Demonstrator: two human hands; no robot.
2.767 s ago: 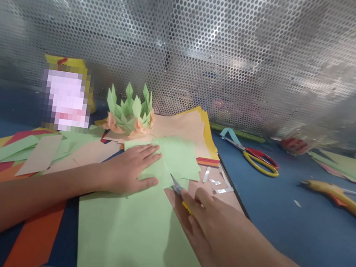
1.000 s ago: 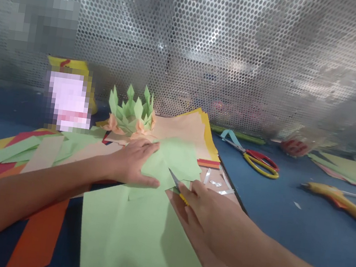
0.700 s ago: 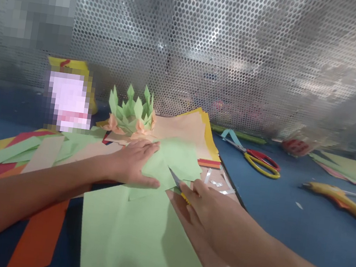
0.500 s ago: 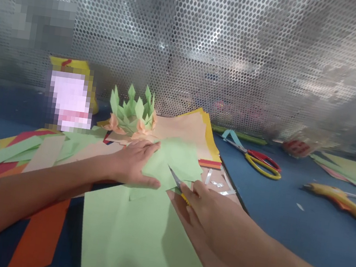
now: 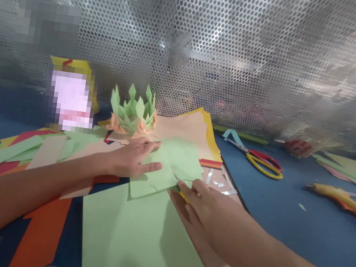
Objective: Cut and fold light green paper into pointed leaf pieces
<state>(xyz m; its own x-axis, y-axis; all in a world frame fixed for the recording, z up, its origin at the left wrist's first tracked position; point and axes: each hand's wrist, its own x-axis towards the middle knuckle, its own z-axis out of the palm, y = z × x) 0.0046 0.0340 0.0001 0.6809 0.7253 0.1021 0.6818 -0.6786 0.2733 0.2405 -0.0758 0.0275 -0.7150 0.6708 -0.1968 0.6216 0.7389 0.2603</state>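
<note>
My left hand (image 5: 133, 156) rests on a light green paper piece (image 5: 173, 168), fingers stretched out and thumb apart. In my right hand (image 5: 206, 204), closed, is a craft knife with a yellow handle (image 5: 184, 196). Most of its blade is hidden at the right edge of the green piece; I cannot tell whether it lies under the paper or between layers. A larger light green sheet (image 5: 121, 231) lies in front, partly beneath the smaller piece. Just behind my left hand stands a folded paper flower (image 5: 130, 116) with green points and peach petals.
Coloured paper strips (image 5: 29, 154) pile up at left. Peach and yellow sheets (image 5: 182, 127) lie behind. Red-and-yellow-handled scissors (image 5: 263, 163) and a yellow glue gun (image 5: 338, 193) are on the blue table (image 5: 284, 228) at right. A perforated metal panel (image 5: 260, 39) rises behind.
The knife blade, bare above the paper before, is now mostly hidden at its edge. My left thumb has lifted up and away from the paper's near edge, which shows more.
</note>
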